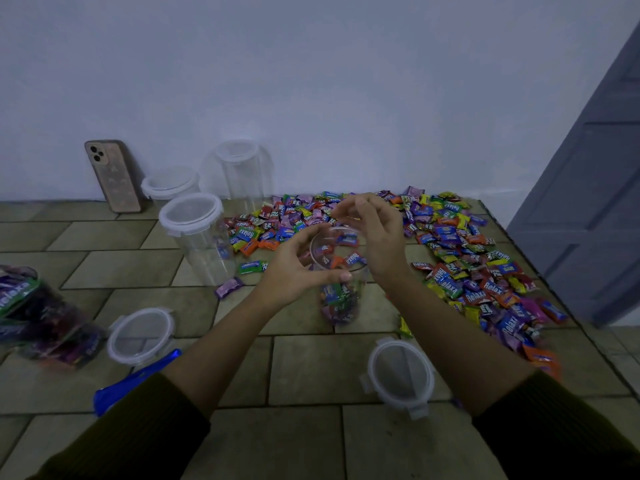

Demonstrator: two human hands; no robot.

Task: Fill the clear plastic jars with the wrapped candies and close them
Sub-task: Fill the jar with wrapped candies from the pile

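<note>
An open clear jar (341,299) stands mid-table, partly filled with wrapped candies. My left hand (294,268) curls round its rim from the left, thumb across the near wall. My right hand (375,233) hovers over the jar's mouth with fingers loosely bent; I cannot make out a candy in it. A wide pile of loose wrapped candies (460,258) spreads behind and to the right of the jar. Three lidded empty jars (199,237) stand at the back left. Two loose lids lie near me, one lid (140,336) on the left, the other lid (401,374) on the right.
A phone (114,176) leans on the back wall. A candy-filled jar (45,323) lies on its side at the left edge. A blue wrapper (135,382) lies near my left forearm. The table's right edge runs beside a grey door (595,188).
</note>
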